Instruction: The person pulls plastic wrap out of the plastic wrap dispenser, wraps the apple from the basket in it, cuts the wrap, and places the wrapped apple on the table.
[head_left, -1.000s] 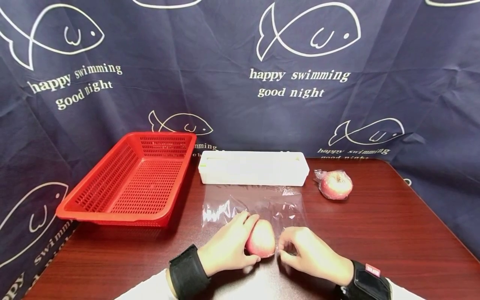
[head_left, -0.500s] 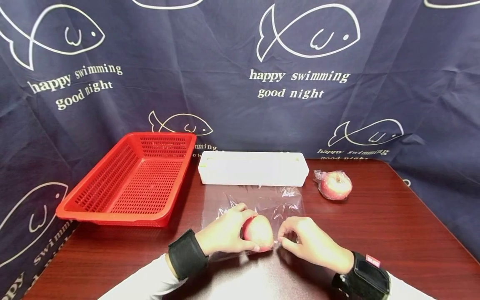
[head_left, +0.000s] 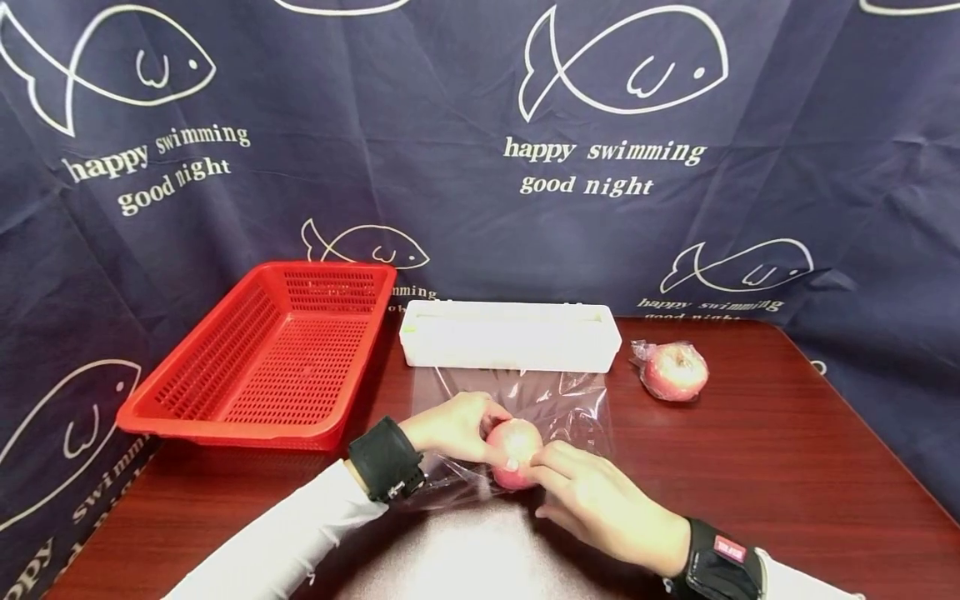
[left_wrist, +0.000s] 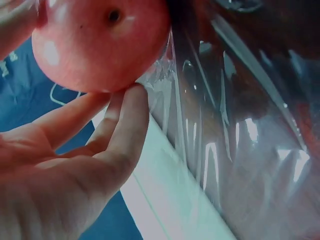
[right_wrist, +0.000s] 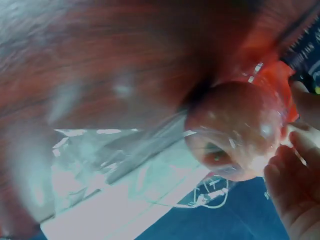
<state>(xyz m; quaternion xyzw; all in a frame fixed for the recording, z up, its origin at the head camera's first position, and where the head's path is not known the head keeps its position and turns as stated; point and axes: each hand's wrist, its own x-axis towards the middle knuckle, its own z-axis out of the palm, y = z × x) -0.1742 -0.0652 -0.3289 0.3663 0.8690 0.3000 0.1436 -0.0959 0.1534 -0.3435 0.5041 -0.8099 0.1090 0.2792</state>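
Note:
My left hand (head_left: 450,427) grips an apple (head_left: 517,439) from its left side, fingers behind and thumb in front. In the left wrist view, the fingertips press against the underside of the apple (left_wrist: 95,45). Clear plastic wrap (head_left: 577,410) runs from a white wrap dispenser (head_left: 510,340) to beneath the apple. At the apple's right side is my right hand (head_left: 596,504), its fingertips pinching the wrap's edge against the fruit. Glossy film covers part of the apple (right_wrist: 232,125) in the right wrist view, which is somewhat blurred.
A red plastic basket (head_left: 225,431) stands at the left of the wooden table (head_left: 750,467). To the right of the dispenser lies another apple (head_left: 677,372) wrapped in film. A navy fish-print cloth (head_left: 465,208) hangs behind the table.
The apple has moved away from me and turned with my left hand over the wrap. My right hand has come left, from beside the apple onto its side, bringing the wrap's edge along.

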